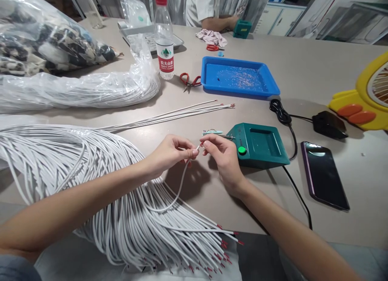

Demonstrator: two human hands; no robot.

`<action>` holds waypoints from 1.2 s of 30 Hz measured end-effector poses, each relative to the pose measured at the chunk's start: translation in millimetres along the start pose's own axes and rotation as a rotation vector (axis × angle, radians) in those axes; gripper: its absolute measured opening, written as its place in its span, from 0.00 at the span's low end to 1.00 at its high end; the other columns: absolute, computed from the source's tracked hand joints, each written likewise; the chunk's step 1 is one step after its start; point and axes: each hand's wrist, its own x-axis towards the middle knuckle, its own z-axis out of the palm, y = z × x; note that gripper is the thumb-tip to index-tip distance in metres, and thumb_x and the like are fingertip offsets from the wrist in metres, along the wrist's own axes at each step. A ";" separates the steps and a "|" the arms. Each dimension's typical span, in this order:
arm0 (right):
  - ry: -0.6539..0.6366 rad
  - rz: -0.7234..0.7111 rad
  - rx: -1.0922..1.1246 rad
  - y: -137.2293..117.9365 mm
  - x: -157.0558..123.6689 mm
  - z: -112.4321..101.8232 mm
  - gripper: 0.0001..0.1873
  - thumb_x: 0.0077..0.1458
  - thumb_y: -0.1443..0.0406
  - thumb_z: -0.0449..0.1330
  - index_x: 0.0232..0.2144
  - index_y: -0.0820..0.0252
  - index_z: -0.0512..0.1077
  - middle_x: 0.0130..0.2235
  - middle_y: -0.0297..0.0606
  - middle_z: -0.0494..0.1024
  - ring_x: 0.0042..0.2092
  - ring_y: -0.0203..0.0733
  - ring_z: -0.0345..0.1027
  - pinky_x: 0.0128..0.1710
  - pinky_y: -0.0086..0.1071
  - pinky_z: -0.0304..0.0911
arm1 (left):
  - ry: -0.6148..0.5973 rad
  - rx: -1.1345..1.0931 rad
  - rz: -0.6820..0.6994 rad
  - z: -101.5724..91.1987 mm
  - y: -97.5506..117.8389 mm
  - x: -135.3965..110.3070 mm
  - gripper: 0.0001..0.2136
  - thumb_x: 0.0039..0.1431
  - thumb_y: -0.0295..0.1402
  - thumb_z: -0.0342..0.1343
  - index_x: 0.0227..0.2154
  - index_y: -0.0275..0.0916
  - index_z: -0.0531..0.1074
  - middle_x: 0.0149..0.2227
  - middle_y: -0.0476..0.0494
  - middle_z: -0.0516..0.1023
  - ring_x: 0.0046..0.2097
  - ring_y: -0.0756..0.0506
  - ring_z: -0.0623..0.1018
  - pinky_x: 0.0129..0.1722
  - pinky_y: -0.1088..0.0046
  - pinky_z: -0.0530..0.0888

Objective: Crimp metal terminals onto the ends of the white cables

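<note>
Between thumb and fingers, my left hand (177, 152) pinches a white cable (182, 182) close to its end. My right hand (220, 154) is closed on the red wire tips at that same end. Just beyond my right fingers stands a green box-shaped device (263, 145) with a bright green button and metal prongs on its left side. A large bundle of white cables (121, 216) with red ends spreads under my left forearm and over the table's front edge. Several separate white cables (169, 116) lie straight behind my hands.
A blue tray (209, 85) with small scraps sits at the back, beside red-handled snips (188, 82) and a water bottle (165, 51). A phone (325, 176), a black adapter (329, 124) and a yellow fan (360, 91) are on the right. Across the table is another person's arm (218, 23).
</note>
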 end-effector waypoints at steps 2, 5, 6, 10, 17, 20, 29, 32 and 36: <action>-0.011 -0.002 -0.003 1.0 0.5 -0.1 0.07 0.51 0.62 0.61 0.26 0.61 0.72 0.26 0.32 0.71 0.28 0.32 0.62 0.30 0.29 0.60 | -0.006 0.003 -0.012 0.5 0.9 -0.4 0.09 0.48 0.33 0.63 0.24 0.31 0.74 0.22 0.48 0.73 0.23 0.53 0.72 0.25 0.77 0.67; -0.011 -0.001 0.005 2.0 0.8 -0.5 0.08 0.51 0.63 0.61 0.23 0.61 0.71 0.25 0.31 0.70 0.27 0.32 0.61 0.31 0.29 0.59 | -0.004 0.006 -0.004 0.7 1.2 -0.4 0.10 0.47 0.35 0.64 0.24 0.31 0.74 0.22 0.48 0.73 0.23 0.53 0.72 0.26 0.77 0.67; -0.009 0.003 0.007 2.1 0.8 -0.6 0.08 0.51 0.63 0.61 0.23 0.61 0.71 0.24 0.31 0.69 0.27 0.32 0.61 0.30 0.29 0.59 | 0.000 0.008 -0.002 0.8 1.2 -0.3 0.10 0.47 0.35 0.64 0.24 0.31 0.74 0.22 0.48 0.73 0.23 0.53 0.72 0.26 0.77 0.67; -0.007 0.005 -0.007 1.5 0.5 -0.8 0.08 0.52 0.64 0.60 0.23 0.61 0.71 0.24 0.31 0.69 0.27 0.32 0.60 0.30 0.29 0.58 | 0.018 0.015 -0.014 1.0 1.2 0.2 0.10 0.47 0.35 0.64 0.24 0.31 0.75 0.23 0.48 0.73 0.24 0.53 0.71 0.26 0.77 0.66; -0.034 0.020 -0.019 2.6 0.4 -1.0 0.09 0.53 0.63 0.59 0.23 0.61 0.69 0.25 0.32 0.69 0.28 0.33 0.60 0.29 0.29 0.57 | 0.004 0.013 -0.009 0.1 -0.6 0.3 0.10 0.48 0.36 0.63 0.24 0.32 0.75 0.22 0.49 0.73 0.24 0.53 0.71 0.27 0.77 0.65; -0.029 0.000 -0.027 4.6 -0.5 -1.7 0.09 0.55 0.64 0.57 0.24 0.61 0.67 0.26 0.33 0.69 0.28 0.33 0.61 0.29 0.29 0.58 | 0.006 0.005 -0.013 0.0 -0.7 0.7 0.09 0.49 0.34 0.62 0.24 0.32 0.74 0.21 0.49 0.72 0.24 0.53 0.71 0.26 0.77 0.65; 0.021 -0.274 -0.170 10.6 -5.2 -2.9 0.12 0.58 0.69 0.53 0.41 0.55 0.74 0.38 0.37 0.70 0.40 0.37 0.65 0.34 0.32 0.63 | 0.015 -0.020 -0.043 -0.6 -1.5 0.8 0.09 0.50 0.34 0.62 0.25 0.32 0.74 0.22 0.49 0.72 0.23 0.53 0.72 0.26 0.77 0.65; 0.033 -0.296 -0.169 12.7 -4.3 -3.3 0.13 0.58 0.70 0.53 0.40 0.54 0.75 0.38 0.37 0.69 0.39 0.37 0.65 0.34 0.32 0.63 | 0.011 -0.032 -0.040 -0.7 -2.1 0.4 0.10 0.49 0.35 0.62 0.25 0.31 0.74 0.23 0.48 0.73 0.23 0.53 0.71 0.25 0.77 0.65; 0.029 -0.306 -0.164 12.6 -3.1 -3.5 0.13 0.57 0.70 0.53 0.38 0.54 0.77 0.36 0.37 0.70 0.38 0.37 0.65 0.34 0.33 0.63 | 0.013 -0.061 -0.030 -0.6 -2.0 0.1 0.12 0.48 0.37 0.64 0.26 0.31 0.74 0.23 0.48 0.72 0.23 0.53 0.70 0.26 0.76 0.67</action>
